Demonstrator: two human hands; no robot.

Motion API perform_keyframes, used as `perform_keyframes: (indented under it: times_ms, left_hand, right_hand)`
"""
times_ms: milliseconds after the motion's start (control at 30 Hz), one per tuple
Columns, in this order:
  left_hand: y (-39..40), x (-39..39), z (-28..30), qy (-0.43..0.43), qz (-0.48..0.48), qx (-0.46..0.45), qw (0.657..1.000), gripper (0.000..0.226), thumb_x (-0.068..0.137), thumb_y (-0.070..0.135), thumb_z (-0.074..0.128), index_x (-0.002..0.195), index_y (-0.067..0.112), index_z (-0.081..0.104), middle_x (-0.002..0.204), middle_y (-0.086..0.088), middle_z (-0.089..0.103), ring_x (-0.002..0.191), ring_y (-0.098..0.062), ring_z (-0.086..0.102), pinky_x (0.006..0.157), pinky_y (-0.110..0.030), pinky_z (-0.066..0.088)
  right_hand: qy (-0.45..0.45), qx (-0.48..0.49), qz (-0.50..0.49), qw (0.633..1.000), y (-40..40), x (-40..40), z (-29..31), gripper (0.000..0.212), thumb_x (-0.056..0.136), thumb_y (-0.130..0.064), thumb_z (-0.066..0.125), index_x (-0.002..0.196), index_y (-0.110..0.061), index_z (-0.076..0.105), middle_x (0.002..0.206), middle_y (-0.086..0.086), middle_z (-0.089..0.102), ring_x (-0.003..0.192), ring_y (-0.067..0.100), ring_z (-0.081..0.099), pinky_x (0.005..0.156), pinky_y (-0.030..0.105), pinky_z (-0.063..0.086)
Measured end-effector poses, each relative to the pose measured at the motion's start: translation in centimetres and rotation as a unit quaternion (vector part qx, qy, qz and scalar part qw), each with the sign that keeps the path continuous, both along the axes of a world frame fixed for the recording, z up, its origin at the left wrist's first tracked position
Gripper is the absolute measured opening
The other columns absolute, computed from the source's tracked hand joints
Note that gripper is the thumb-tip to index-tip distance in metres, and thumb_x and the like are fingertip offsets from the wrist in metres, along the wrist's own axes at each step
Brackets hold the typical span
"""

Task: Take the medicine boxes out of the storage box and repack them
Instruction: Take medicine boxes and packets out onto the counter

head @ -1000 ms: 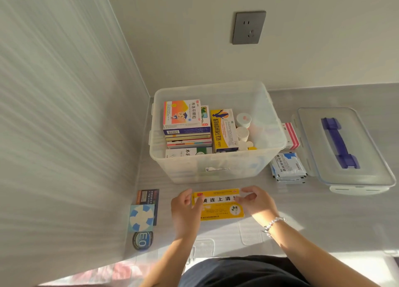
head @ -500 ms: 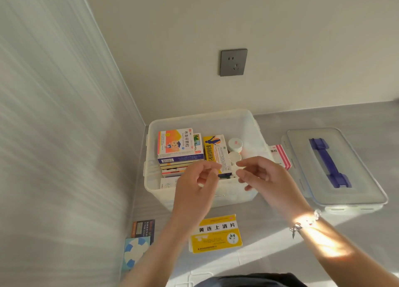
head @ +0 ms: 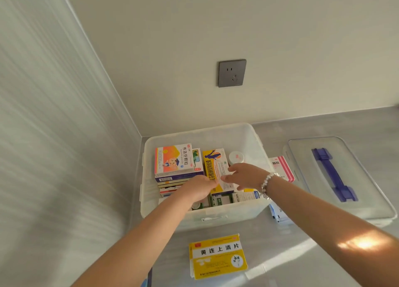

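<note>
The clear storage box (head: 244, 133) sits on the grey counter (head: 323, 122) in the corner where the 2 walls meet, lid off, and everything else is placed from it.

Both hands are inside the box, over its near half. The left hand (head: 197, 189) reaches in from the near side, knuckles up, fingers curled down at the near left edge of the yellow-and-white carton (head: 216, 168); its fingertips are hidden, so I cannot tell whether it has a hold on it. The right hand (head: 244, 175) comes in from the near right, fingers loosely spread, with the fingertips (head: 230, 169) touching the carton's right edge. It does not clearly pinch anything. A bead bracelet (head: 267, 182) circles that wrist.

The carton lies tilted in the middle of the box. Left of it stands a stack of boxes topped by an orange carton (head: 173, 160). A white bottle cap (head: 236, 157) shows at the back right, and more small packs (head: 224, 199) lie along the near wall.

Outside the box, a flat yellow pack (head: 218, 256) lies on the counter just in front. To the right rests the clear lid (head: 345, 178) with a purple handle (head: 332, 174). Between the box and lid, a pink-and-white pack (head: 280, 168) lies touching the box's right wall. A grey socket (head: 232, 73) is on the wall behind the box.
</note>
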State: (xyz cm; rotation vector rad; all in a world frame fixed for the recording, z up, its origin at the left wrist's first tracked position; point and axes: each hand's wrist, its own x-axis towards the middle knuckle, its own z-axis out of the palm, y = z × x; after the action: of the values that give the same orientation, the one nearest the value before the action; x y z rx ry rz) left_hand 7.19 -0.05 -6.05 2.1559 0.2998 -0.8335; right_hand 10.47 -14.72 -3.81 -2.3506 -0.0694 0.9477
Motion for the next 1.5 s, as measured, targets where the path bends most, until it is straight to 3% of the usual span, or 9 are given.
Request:
perform_keyframes:
  times_ms: [100,233,500,600,733,867,1133,1333,1500]
  left_hand:
    - [-0.2,0.4,-0.3,0.037,0.079,-0.066,0.994,0.041,0.096,0.032,0.042,0.132,0.013,0.049,0.137,-0.006,0.051,0.125,-0.025,0.045,0.105,-0.043,0.040]
    - [-0.2,0.6,-0.2,0.098,0.161,-0.177,0.966,0.033,0.097,0.018,0.044,0.129,0.011,0.048,0.130,-0.007,0.058,0.118,-0.023,0.052,0.094,-0.038,0.046]
    - [0.7,-0.2,0.1,-0.005,0.235,-0.222,0.946,0.010,0.091,0.020,0.056,0.099,0.020,0.063,0.109,-0.002,0.067,0.100,-0.016,0.061,0.084,-0.032,0.052]
    - [0.5,-1.1,0.8,-0.052,0.276,-0.271,0.921,0.029,0.086,0.014,0.062,0.115,0.013,0.061,0.110,-0.005,0.068,0.098,-0.018,0.066,0.074,-0.027,0.058]
    - [-0.2,-3.0,3.1,-0.120,0.347,-0.360,0.858,0.035,0.082,0.008,0.067,0.115,0.017,0.058,0.099,-0.007,0.072,0.086,-0.018,0.071,0.071,-0.029,0.060]
    - [-0.6,-5.2,5.0,-0.169,0.344,-0.383,0.840,0.032,0.084,0.013,0.064,0.114,0.025,0.060,0.100,-0.005,0.073,0.091,-0.019,0.071,0.077,-0.031,0.058]
    - [2.4,-9.7,6.7,-0.156,0.246,-0.382,0.877,0.022,0.090,0.015,0.051,0.104,0.022,0.066,0.085,0.006,0.074,0.077,-0.006,0.067,0.066,-0.022,0.049]
    - [5.0,-13.4,4.8,-0.106,0.242,-0.341,0.902,0.037,0.071,0.028,0.062,0.105,0.017,0.068,0.090,-0.003,0.074,0.084,-0.016,0.064,0.080,-0.033,0.045]
    - [4.1,-15.9,1.4,-0.090,0.355,-0.295,0.883,0.024,0.081,0.012,0.065,0.104,0.011,0.059,0.092,-0.008,0.073,0.081,-0.016,0.070,0.073,-0.025,0.055]
  right_hand:
    - [0.052,0.002,-0.018,0.998,0.5,1.2,-0.5,0.058,0.091,-0.030,0.052,0.140,-0.007,0.033,0.142,0.010,0.044,0.120,0.028,0.052,0.098,0.035,0.047]
    - [0.174,0.094,-0.102,0.975,0.5,1.9,-1.7,0.043,0.089,-0.018,0.057,0.129,-0.006,0.046,0.129,0.014,0.057,0.117,0.030,0.056,0.099,0.046,0.046]
    - [0.045,0.083,-0.109,0.990,-0.1,1.1,-0.7,0.038,0.087,-0.020,0.059,0.122,-0.005,0.053,0.114,0.010,0.066,0.089,0.020,0.064,0.070,0.025,0.054]
    - [0.002,0.169,-0.175,0.970,-0.5,-0.1,0.8,0.047,0.083,-0.014,0.065,0.126,-0.008,0.045,0.103,0.006,0.065,0.073,0.013,0.062,0.060,0.020,0.052]
    - [-0.023,0.259,-0.229,0.938,-1.0,-2.4,3.2,0.049,0.081,-0.012,0.067,0.125,-0.010,0.046,0.091,0.004,0.063,0.072,0.014,0.063,0.066,0.024,0.055]
    - [-0.044,0.303,-0.252,0.918,-1.4,-5.0,4.4,0.054,0.077,-0.014,0.071,0.124,-0.018,0.045,0.092,0.004,0.062,0.078,0.019,0.065,0.078,0.033,0.057]
    - [-0.068,0.387,-0.291,0.872,-3.3,-9.2,5.1,0.066,0.073,-0.016,0.072,0.130,-0.024,0.039,0.101,0.008,0.070,0.085,0.019,0.070,0.076,0.034,0.055]
    - [-0.043,0.329,-0.248,0.910,-4.5,-12.8,3.2,0.043,0.071,-0.024,0.070,0.112,-0.020,0.058,0.087,0.008,0.072,0.067,0.013,0.068,0.059,0.027,0.051]
    - [0.021,0.263,-0.237,0.935,-5.2,-14.5,-0.1,0.029,0.074,-0.021,0.072,0.099,-0.014,0.061,0.083,0.003,0.073,0.070,0.014,0.066,0.059,0.025,0.051]
